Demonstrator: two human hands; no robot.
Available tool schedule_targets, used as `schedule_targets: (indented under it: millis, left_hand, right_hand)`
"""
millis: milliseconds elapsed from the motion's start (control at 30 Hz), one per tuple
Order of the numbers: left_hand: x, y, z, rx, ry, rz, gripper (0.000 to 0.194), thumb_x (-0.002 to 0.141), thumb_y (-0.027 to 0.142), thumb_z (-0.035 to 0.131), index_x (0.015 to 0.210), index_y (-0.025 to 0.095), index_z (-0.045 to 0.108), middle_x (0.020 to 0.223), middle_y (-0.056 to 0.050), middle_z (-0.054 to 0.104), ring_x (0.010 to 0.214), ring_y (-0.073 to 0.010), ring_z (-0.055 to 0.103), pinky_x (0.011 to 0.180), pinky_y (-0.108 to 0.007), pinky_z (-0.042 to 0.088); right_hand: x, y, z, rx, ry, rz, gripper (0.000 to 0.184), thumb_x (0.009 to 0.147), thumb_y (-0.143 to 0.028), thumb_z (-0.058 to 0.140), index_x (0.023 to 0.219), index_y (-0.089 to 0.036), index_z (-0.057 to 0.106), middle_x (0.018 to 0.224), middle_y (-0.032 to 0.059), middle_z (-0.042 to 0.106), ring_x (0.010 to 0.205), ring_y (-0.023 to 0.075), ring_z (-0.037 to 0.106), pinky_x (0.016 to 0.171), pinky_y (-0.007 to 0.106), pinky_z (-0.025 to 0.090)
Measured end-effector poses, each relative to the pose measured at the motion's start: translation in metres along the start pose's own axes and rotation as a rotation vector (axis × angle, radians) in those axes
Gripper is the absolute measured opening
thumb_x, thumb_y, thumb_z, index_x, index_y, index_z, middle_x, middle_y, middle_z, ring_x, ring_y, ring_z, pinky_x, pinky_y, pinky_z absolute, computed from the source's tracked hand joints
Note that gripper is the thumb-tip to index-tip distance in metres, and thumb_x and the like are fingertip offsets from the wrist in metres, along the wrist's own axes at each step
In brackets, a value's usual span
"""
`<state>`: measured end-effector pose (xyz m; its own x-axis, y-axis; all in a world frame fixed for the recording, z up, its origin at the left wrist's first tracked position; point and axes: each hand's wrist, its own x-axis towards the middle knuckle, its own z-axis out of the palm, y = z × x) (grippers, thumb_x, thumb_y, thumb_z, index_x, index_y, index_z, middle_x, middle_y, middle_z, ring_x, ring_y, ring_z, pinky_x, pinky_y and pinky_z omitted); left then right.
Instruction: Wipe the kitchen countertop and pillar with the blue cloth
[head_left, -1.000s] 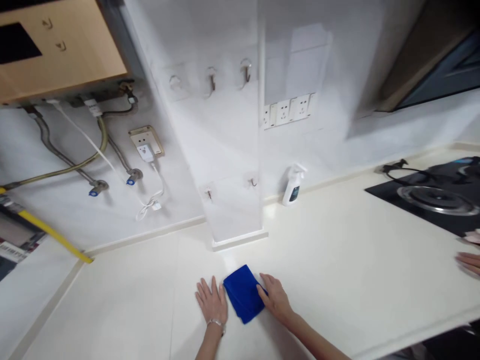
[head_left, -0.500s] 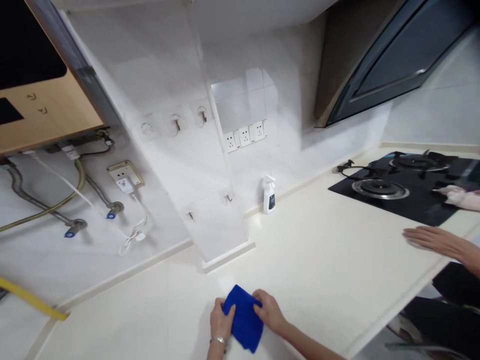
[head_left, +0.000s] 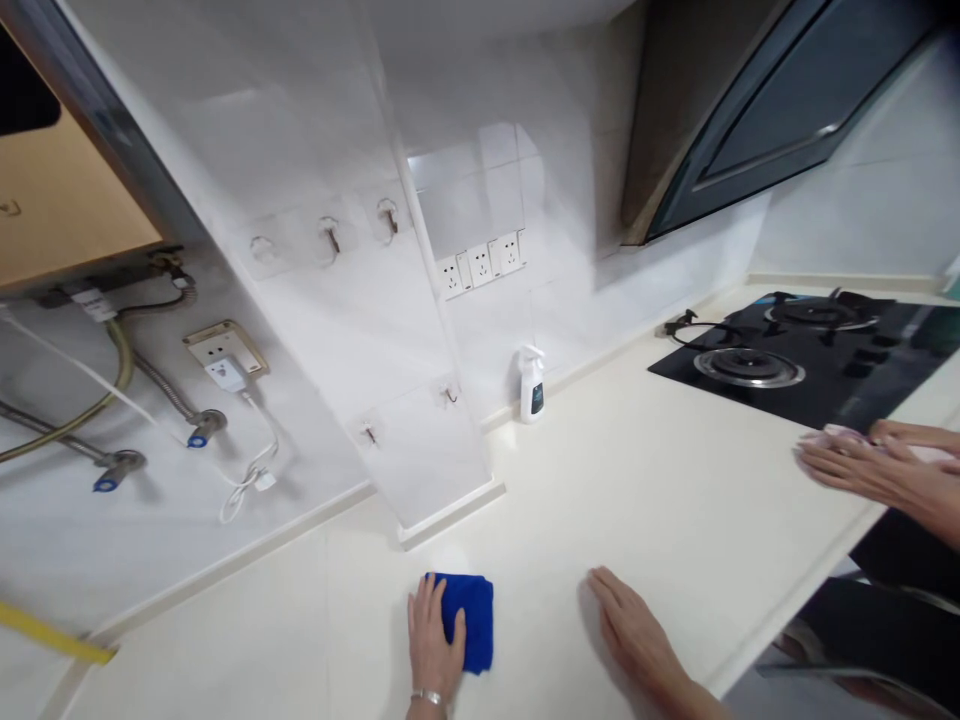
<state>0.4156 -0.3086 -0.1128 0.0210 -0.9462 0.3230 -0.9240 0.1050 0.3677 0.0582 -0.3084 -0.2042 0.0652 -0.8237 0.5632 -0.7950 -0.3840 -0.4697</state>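
A folded blue cloth (head_left: 474, 615) lies on the cream countertop (head_left: 675, 500) near the front edge. My left hand (head_left: 431, 645) rests flat on the cloth's left part, fingers stretched out; a bracelet is on its wrist. My right hand (head_left: 634, 630) lies flat and open on the bare counter, well to the right of the cloth, holding nothing.
A white spray bottle (head_left: 531, 384) stands at the wall beside a white pillar (head_left: 420, 400). A black gas hob (head_left: 795, 365) is at the right. Another person's hands (head_left: 862, 465) press a pink cloth (head_left: 840, 435) by the hob. Pipes and sockets line the left wall.
Both hands held the blue cloth half a second ago. Now my right hand has let go and moved right onto the counter; my left hand lies flat on the cloth.
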Motion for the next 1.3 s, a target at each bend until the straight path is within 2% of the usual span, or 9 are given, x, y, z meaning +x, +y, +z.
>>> schedule_targets:
  millis: [100,200,333,433,600,867,1000,1133,1300]
  left_hand:
    - [0.001,0.012,0.015,0.108,-0.068,0.113,0.053,0.092,0.041,0.045,0.142,0.026,0.049,0.153,-0.009,0.045,0.145,-0.0295,0.032,0.121,-0.059,0.024]
    - [-0.003,0.011,0.03,0.219,-0.048,0.158,0.064,0.088,0.047,0.052,0.147,0.028,0.04,0.158,-0.009,0.037,0.148,-0.0322,0.025,0.121,-0.059,0.021]
    - [-0.003,0.009,0.044,0.275,-0.008,0.131,0.058,0.09,0.042,0.047,0.146,0.029,0.041,0.157,-0.008,0.038,0.149,-0.0303,0.023,0.121,-0.058,0.02]
    - [0.007,0.023,0.048,0.276,0.007,0.075,0.054,0.091,0.04,0.046,0.144,0.03,0.046,0.155,-0.008,0.041,0.147,-0.0291,0.028,0.12,-0.057,0.022]
    - [0.045,0.06,0.065,0.244,-0.019,0.02,0.051,0.093,0.039,0.042,0.141,0.026,0.05,0.15,-0.012,0.047,0.139,-0.0295,0.039,0.12,-0.058,0.021]
    - [0.117,0.122,0.126,0.273,-0.013,0.004,0.057,0.09,0.04,0.045,0.142,0.016,0.049,0.149,-0.019,0.047,0.141,-0.0355,0.036,0.119,-0.063,0.015]
    - [0.136,0.146,0.143,0.346,-0.019,-0.059,0.064,0.088,0.043,0.046,0.143,0.01,0.045,0.147,-0.024,0.046,0.14,-0.0394,0.034,0.117,-0.069,0.011]
    - [0.142,0.153,0.141,0.357,-0.097,-0.076,0.068,0.089,0.045,0.043,0.146,0.008,0.04,0.149,-0.026,0.044,0.14,-0.0411,0.035,0.115,-0.071,0.012]
    - [0.153,0.138,0.104,0.321,-0.37,0.097,0.076,0.082,0.051,0.053,0.146,0.01,0.042,0.15,-0.029,0.04,0.139,-0.0488,0.034,0.106,-0.074,0.028]
  right_hand:
    - [-0.019,0.01,-0.002,-0.081,-0.023,-0.057,0.06,0.092,-0.022,0.042,0.151,-0.03,0.035,0.15,0.0044,0.046,0.137,0.0257,0.044,0.109,0.047,0.048]
    - [-0.019,0.007,-0.001,-0.14,-0.019,-0.074,0.066,0.091,-0.018,0.041,0.155,-0.028,0.026,0.152,0.005,0.044,0.138,0.0255,0.043,0.108,0.045,0.048]
    - [-0.013,0.003,-0.004,-0.181,-0.046,-0.069,0.071,0.087,-0.016,0.043,0.155,-0.025,0.025,0.153,0.0061,0.042,0.138,0.0259,0.043,0.107,0.044,0.049]
    - [-0.01,0.0,-0.01,-0.196,-0.066,-0.061,0.073,0.086,-0.014,0.043,0.155,-0.025,0.023,0.153,0.0066,0.042,0.138,0.0259,0.043,0.108,0.045,0.049]
    - [-0.008,-0.006,-0.016,-0.198,-0.13,-0.017,0.07,0.087,-0.015,0.042,0.155,-0.023,0.024,0.153,0.0081,0.041,0.139,0.0271,0.042,0.11,0.048,0.046]
    - [-0.002,-0.007,-0.024,-0.244,-0.165,-0.066,0.08,0.08,-0.013,0.047,0.156,-0.021,0.022,0.153,0.0101,0.04,0.135,0.0296,0.046,0.106,0.045,0.049]
    - [0.005,-0.012,-0.03,-0.256,-0.157,-0.083,0.082,0.077,-0.009,0.047,0.155,-0.017,0.024,0.152,0.0112,0.043,0.135,0.0295,0.047,0.106,0.043,0.049]
    - [0.008,-0.014,-0.031,-0.265,-0.141,-0.078,0.078,0.078,-0.011,0.048,0.154,-0.017,0.028,0.152,0.0107,0.043,0.135,0.0286,0.046,0.107,0.042,0.048]
    - [0.007,-0.016,-0.03,-0.274,-0.09,-0.088,0.073,0.08,-0.012,0.046,0.152,-0.015,0.032,0.152,0.0112,0.043,0.136,0.0268,0.044,0.107,0.042,0.047]
